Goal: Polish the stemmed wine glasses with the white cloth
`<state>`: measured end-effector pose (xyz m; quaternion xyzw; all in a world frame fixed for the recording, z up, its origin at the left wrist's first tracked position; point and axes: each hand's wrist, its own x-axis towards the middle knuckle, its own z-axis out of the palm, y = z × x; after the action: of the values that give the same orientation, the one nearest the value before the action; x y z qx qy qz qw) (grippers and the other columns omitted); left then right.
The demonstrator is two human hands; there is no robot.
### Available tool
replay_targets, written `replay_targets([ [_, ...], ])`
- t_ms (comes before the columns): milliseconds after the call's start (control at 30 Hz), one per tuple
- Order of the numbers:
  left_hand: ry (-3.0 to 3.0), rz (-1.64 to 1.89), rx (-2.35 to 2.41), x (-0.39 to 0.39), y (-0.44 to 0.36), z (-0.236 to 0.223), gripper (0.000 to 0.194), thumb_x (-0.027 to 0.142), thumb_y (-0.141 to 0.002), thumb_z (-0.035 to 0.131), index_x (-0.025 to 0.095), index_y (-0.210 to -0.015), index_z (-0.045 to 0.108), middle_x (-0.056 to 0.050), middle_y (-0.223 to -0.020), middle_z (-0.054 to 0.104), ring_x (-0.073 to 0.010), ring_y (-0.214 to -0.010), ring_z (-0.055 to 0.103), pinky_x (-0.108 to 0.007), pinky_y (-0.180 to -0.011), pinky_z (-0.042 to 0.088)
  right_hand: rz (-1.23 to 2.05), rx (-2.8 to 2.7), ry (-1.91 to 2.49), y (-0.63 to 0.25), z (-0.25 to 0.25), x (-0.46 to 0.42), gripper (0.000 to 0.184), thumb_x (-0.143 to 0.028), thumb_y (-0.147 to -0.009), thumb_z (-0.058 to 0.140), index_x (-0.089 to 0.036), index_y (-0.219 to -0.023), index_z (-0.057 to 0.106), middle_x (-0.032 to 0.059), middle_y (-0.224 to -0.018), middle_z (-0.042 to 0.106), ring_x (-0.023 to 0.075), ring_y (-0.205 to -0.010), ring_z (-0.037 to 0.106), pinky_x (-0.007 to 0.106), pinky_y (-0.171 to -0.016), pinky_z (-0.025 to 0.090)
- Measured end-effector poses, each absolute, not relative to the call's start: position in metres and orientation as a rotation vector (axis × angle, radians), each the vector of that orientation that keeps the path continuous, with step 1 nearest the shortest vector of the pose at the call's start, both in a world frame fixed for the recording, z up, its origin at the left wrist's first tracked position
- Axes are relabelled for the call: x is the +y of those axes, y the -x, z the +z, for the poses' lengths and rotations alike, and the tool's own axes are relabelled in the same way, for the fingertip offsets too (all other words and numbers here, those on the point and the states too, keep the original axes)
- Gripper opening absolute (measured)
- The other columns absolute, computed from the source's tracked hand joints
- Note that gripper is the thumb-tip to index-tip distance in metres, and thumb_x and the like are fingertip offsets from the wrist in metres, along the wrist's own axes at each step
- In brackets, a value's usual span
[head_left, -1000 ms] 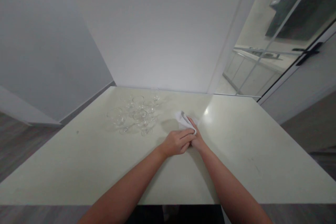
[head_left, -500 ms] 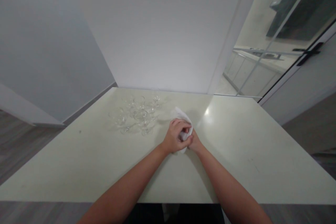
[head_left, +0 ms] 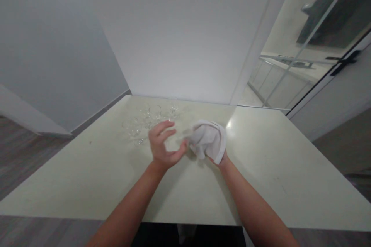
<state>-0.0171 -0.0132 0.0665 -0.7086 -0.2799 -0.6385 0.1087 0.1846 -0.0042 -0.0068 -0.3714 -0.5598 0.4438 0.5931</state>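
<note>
A white cloth [head_left: 209, 139] is draped over my right hand [head_left: 218, 159], hiding most of its fingers; the hand holds the cloth from beneath, above the table. At the cloth's left edge shows a faint, blurred, see-through shape [head_left: 187, 135], perhaps part of a glass; I cannot make it out clearly. My left hand [head_left: 164, 146] is apart from the cloth, with fingers curved and spread and nothing visible between them. Just beyond it, several clear stemmed glasses [head_left: 135, 127] stand close together on the table, some partly hidden behind its fingers.
The pale table [head_left: 95, 185] has its back edge along a white wall [head_left: 174, 46]. At the right are a glass-paned partition [head_left: 278, 69] and a door with a black handle [head_left: 344, 63]. A grey wooden floor [head_left: 29, 150] lies to the left.
My left hand has let go of the cloth and moved left, opening its fingers. The bunched cloth has spread out over my right hand, which has shifted slightly right.
</note>
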Motion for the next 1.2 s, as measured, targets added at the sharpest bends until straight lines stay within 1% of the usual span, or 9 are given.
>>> replay_targets([
  [100,1.757,-2.162,-1.291,-0.008,0.04,0.052,0.071,0.028,-0.068,0.078,0.025,-0.129,0.041,-0.011,-0.133,0.047,-0.0285,-0.125,0.047,-0.046,-0.1,0.041,1.124,-1.137,0.861,-0.187,-0.01,-0.002,0.066,-0.078,-0.08,0.039,-0.026,-0.113,0.065,0.011,-0.109,0.072,0.0283,-0.108,0.065,0.047,-0.087,0.054],
  [200,1.743,-2.222,-1.655,0.0,0.049,0.031,0.083,0.034,-0.066,0.082,0.025,-0.133,0.034,-0.014,-0.141,0.039,-0.0281,-0.127,0.044,-0.042,-0.096,0.044,1.233,-0.974,0.839,-0.189,-0.012,0.0,0.065,-0.077,-0.079,0.042,-0.026,-0.112,0.065,0.0115,-0.115,0.07,0.0289,-0.111,0.064,0.048,-0.089,0.054],
  [367,1.823,-2.224,-1.952,0.02,0.053,0.005,0.081,0.042,-0.062,0.083,0.021,-0.127,0.039,-0.013,-0.124,0.055,-0.0244,-0.107,0.059,-0.038,-0.086,0.048,1.276,-0.94,0.806,-0.195,-0.012,-0.003,0.059,-0.072,-0.079,0.048,-0.026,-0.112,0.065,0.0098,-0.116,0.07,0.0294,-0.113,0.063,0.052,-0.091,0.053],
  [467,1.881,-2.25,-1.99,0.021,0.054,0.007,0.07,0.043,-0.066,0.081,0.019,-0.121,0.046,-0.009,-0.108,0.061,-0.0188,-0.086,0.064,-0.035,-0.078,0.052,1.268,-0.885,0.804,-0.2,-0.015,-0.006,0.057,-0.07,-0.082,0.045,-0.023,-0.109,0.065,0.0103,-0.116,0.07,0.0286,-0.114,0.063,0.047,-0.088,0.054],
  [600,1.943,-2.447,-1.762,0.006,0.044,0.025,0.071,0.039,-0.066,0.082,0.023,-0.127,0.048,-0.004,-0.106,0.058,-0.0119,-0.075,0.063,-0.029,-0.074,0.054,1.229,-0.852,0.801,-0.203,-0.011,-0.005,0.054,-0.065,-0.088,0.037,-0.024,-0.113,0.061,0.0088,-0.121,0.067,0.0254,-0.114,0.063,0.039,-0.082,0.056],
  [833,2.666,-2.606,-1.681,0.006,-0.008,0.043,0.07,0.039,-0.069,0.08,0.025,-0.129,0.048,-0.002,-0.103,0.052,-0.0079,-0.061,0.056,-0.019,-0.046,0.049,1.33,-1.09,0.81,-0.186,0.008,-0.008,0.046,-0.055,-0.081,0.06,-0.019,-0.109,0.064,0.0086,-0.104,0.072,0.0257,-0.093,0.069,0.045,-0.087,0.055],
  [933,2.762,-2.738,-1.649,0.013,-0.03,0.03,0.069,0.035,-0.065,0.084,0.023,-0.12,0.044,-0.002,-0.099,0.058,-0.0113,-0.067,0.061,-0.023,-0.055,0.053,1.192,-1.146,0.856,-0.177,0.001,-0.013,0.046,-0.049,-0.072,0.073,-0.021,-0.107,0.063,0.0063,-0.103,0.072,0.0228,-0.094,0.068,0.04,-0.091,0.054],
  [1033,2.785,-2.849,-1.592,0.013,-0.041,0.009,0.053,0.038,-0.071,0.08,0.022,-0.106,0.043,-0.004,-0.098,0.064,-0.014,-0.077,0.064,-0.026,-0.068,0.054,1.113,-1.114,0.876,-0.174,-0.01,-0.012,0.052,-0.05,-0.071,0.073,-0.023,-0.113,0.058,0.0068,-0.106,0.071,0.0211,-0.096,0.067,0.035,-0.088,0.055],
  [1200,2.958,-2.65,-1.478,0.012,-0.042,-0.008,0.041,0.05,-0.084,0.065,0.02,-0.11,0.052,-0.005,-0.101,0.063,-0.0178,-0.088,0.063,-0.029,-0.078,0.05,1.09,-1.079,0.923,-0.174,-0.019,-0.006,0.055,-0.047,-0.069,0.076,-0.021,-0.113,0.055,0.0088,-0.11,0.07,0.0214,-0.096,0.067,0.034,-0.084,0.056],
])
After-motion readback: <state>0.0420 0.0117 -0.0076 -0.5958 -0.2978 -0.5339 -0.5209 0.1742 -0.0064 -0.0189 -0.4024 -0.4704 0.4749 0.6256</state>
